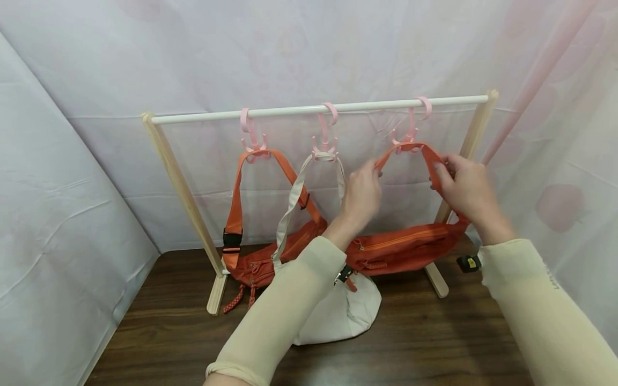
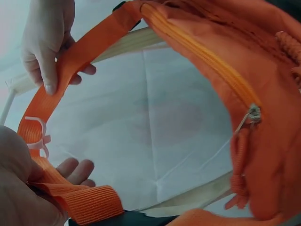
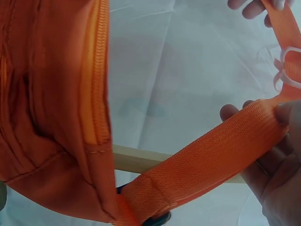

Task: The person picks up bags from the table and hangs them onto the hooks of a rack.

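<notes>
An orange sling bag (image 1: pixel 410 252) hangs by its strap (image 3: pixel 207 150) from the pink hook (image 1: pixel 410 128) at the right of the rack. My left hand (image 1: pixel 361 195) grips one side of that strap, left of the hook. On the other side, my right hand (image 1: pixel 465 185) pinches the strap between thumb and fingers. In the left wrist view, both hands hold the strap with the pink prongs (image 2: pixel 38 139) between them. The right wrist view shows the bag's zipper (image 3: pixel 99 70) close up. My left forearm hides part of the bags in the head view.
The white bar (image 1: pixel 289 111) rests on wooden posts (image 1: pixel 181 187). A second orange bag (image 1: pixel 275 257) hangs at left, a cream bag (image 1: pixel 338 316) in the middle, its bottom near the wooden table (image 1: pixel 159 327). A small black object (image 1: pixel 468 263) lies by the right post. Pale curtains stand behind.
</notes>
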{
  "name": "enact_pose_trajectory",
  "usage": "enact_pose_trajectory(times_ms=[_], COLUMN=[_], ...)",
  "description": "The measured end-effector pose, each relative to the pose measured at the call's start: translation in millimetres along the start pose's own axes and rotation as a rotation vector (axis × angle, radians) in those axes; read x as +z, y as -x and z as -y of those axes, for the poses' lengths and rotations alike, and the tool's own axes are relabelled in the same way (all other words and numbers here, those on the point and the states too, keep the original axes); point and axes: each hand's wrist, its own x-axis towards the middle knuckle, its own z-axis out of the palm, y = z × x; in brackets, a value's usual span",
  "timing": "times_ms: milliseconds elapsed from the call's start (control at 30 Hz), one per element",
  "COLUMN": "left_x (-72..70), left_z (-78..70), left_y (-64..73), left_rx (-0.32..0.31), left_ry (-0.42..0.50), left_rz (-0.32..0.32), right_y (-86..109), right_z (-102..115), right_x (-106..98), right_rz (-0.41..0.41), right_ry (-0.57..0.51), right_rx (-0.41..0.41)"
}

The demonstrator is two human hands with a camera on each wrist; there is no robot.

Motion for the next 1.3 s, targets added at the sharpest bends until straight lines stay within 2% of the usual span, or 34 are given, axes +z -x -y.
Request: enact_pose_trajectory(times_ms=[267,500,700,967,1300], left_x=[3.1,2.6,0.1,-5.2,-11.4], left_z=[7.3,12.8,14.3,14.0,21.1], left_y=[13.8,26.3,36.1,49.0,65.2], left_rx=[0.06,0.173,0.254,0.294,0.299], left_ry=[0.025,0.051,0.056,0.07,0.066], left_rz=[-0.013,-0.035,-0.054,-0.081,-0.107], right_y=[10.0,22.6,32.3,43.6,55.8], right_z=[-4,-7,-8,-6,-1], right_x=[8,15,20,22,24], right_rz=[-0.063,-0.062,-0.112,-0.183,-0.307], right_ry=[0.018,0.011,0.025,-0.036,-0.013], right_rx=[-0.019,0.013,-0.004,-0.008,-0.107])
